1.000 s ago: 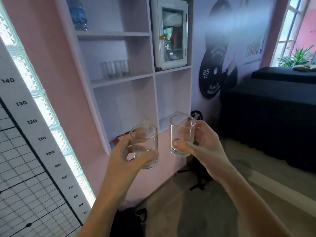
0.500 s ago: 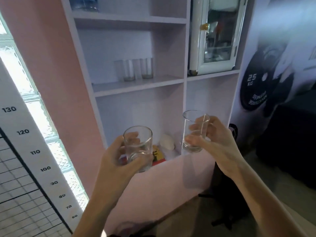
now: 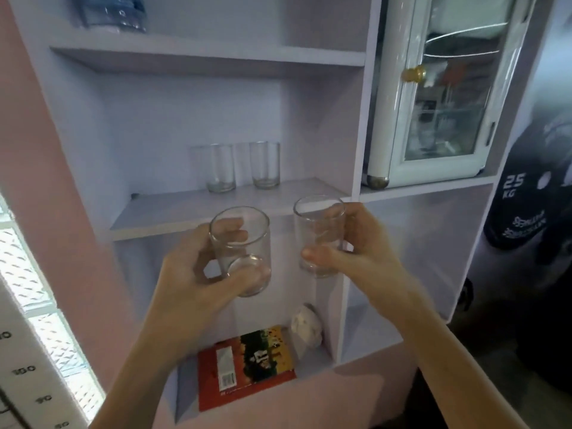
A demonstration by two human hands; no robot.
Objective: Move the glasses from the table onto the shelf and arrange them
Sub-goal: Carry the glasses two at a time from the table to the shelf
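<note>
Glasses, two clear cylindrical tumblers, are carried upright in front of the lilac shelf unit: the left hand grips the left-hand clear glass, the right hand grips the right-hand clear glass. Both sit just below the middle shelf board. Two more clear tumblers stand at the back of that board. Below lie a red-orange book and a pale round object. A white glass-door cabinet occupies the right compartment; a pink wall borders the left.
</note>
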